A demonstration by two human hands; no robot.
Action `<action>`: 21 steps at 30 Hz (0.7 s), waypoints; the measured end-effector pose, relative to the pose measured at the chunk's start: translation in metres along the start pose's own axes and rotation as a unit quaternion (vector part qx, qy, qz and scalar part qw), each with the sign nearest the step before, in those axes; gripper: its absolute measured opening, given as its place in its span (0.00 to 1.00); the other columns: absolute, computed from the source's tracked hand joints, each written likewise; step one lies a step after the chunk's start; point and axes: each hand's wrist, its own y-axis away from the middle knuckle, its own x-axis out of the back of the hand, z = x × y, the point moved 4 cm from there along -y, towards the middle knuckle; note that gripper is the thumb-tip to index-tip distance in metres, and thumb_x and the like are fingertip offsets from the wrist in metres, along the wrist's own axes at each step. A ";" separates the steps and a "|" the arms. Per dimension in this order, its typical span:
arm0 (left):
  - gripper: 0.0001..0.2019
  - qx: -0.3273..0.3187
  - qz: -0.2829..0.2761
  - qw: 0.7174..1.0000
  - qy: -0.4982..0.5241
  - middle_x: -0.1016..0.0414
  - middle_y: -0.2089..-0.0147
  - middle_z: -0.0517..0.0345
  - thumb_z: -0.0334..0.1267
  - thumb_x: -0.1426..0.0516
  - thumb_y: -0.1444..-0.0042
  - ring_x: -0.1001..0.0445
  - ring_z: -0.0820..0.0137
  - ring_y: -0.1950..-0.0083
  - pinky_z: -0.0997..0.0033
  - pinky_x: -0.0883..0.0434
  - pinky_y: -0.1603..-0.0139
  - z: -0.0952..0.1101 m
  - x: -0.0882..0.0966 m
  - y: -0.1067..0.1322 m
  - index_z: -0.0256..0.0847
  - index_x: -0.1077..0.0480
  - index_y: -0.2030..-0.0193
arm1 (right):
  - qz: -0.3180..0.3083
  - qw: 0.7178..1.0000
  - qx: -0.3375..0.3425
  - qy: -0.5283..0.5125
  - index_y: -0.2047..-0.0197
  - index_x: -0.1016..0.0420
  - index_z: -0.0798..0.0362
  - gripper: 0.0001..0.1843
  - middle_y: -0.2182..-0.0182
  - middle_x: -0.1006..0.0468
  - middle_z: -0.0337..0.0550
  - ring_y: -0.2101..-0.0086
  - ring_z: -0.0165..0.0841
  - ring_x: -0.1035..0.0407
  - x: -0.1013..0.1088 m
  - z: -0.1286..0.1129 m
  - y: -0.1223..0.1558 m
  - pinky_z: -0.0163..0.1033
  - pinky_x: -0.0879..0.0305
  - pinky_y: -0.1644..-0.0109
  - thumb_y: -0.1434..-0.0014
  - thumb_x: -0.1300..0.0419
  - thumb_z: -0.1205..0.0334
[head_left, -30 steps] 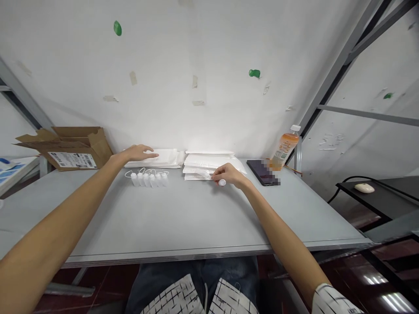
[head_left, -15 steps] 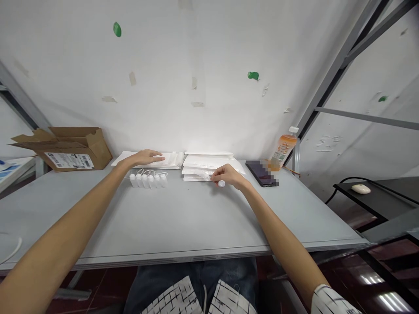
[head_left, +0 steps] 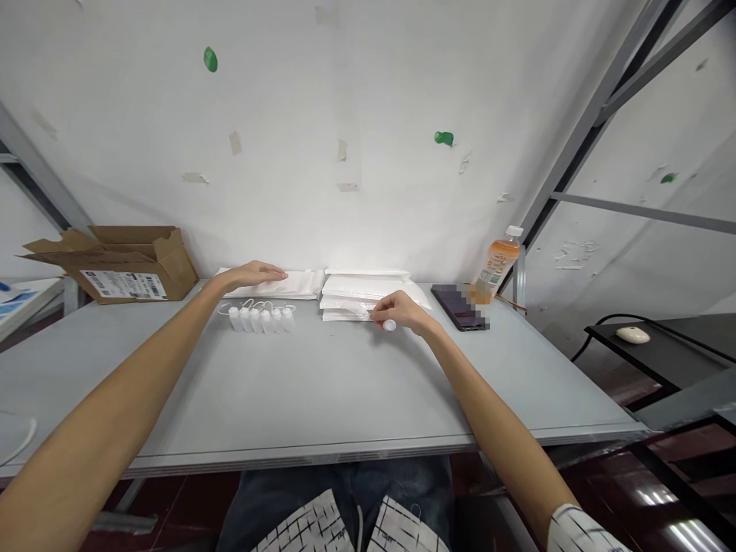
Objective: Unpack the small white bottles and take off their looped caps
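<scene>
My left hand (head_left: 253, 274) rests flat on a low pile of white packets (head_left: 293, 285), fingers together and holding nothing. Just in front of that pile stands a row of several small white plastic bottles (head_left: 258, 319) with thin white loops on top. My right hand (head_left: 402, 311) is at the front edge of a taller stack of white packets (head_left: 368, 285). Its fingers pinch a small round white cap (head_left: 389, 325), and a clear film seems to lie near them.
An open cardboard box (head_left: 129, 264) stands at the far left of the grey table (head_left: 322, 391). To the right lie a dark phone (head_left: 460, 307) and an orange drink bottle (head_left: 497, 264). A white mouse (head_left: 632, 334) sits on a lower black stand.
My left hand has slid slightly right across the white packets, and the left end of that pile has shifted right. My right hand stays almost still, and the view has tilted slightly.
</scene>
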 end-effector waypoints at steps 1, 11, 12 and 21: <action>0.36 -0.004 0.001 1.000 0.002 0.29 0.38 0.55 0.68 0.46 0.53 0.33 0.51 0.37 0.61 0.34 0.42 0.001 0.000 0.001 0.48 0.25 0.44 | 0.000 1.000 0.000 0.001 0.81 0.25 0.55 0.06 0.83 0.27 0.38 0.77 0.28 0.35 0.000 -0.001 0.001 0.33 0.39 0.74 0.56 0.35 0.64; 0.28 -0.072 0.113 0.990 -0.052 0.25 0.42 0.55 0.62 0.47 0.47 0.29 0.55 0.42 0.60 0.32 0.43 0.048 0.015 0.019 0.47 0.25 0.47 | 0.004 1.000 0.008 0.006 0.80 0.25 0.55 0.06 0.82 0.27 0.39 0.77 0.28 0.34 -0.001 -0.005 0.002 0.33 0.37 0.73 0.55 0.35 0.64; 0.26 -0.111 0.134 0.984 -0.047 0.25 0.42 0.55 0.60 0.47 0.45 0.29 0.56 0.42 0.61 0.32 0.44 0.062 0.013 0.026 0.46 0.25 0.48 | 0.005 1.000 0.007 0.006 0.80 0.25 0.55 0.06 0.81 0.26 0.40 0.77 0.29 0.34 -0.001 -0.005 0.002 0.34 0.37 0.73 0.55 0.34 0.64; 0.16 -0.366 0.147 0.906 -0.155 0.25 0.48 0.48 0.42 0.43 0.43 0.28 0.58 0.49 0.56 0.33 0.49 0.157 -0.092 0.086 0.43 0.25 0.50 | -0.046 0.998 0.021 0.029 0.78 0.22 0.55 0.05 0.79 0.24 0.40 0.77 0.29 0.32 -0.010 -0.016 0.009 0.34 0.37 0.72 0.55 0.35 0.63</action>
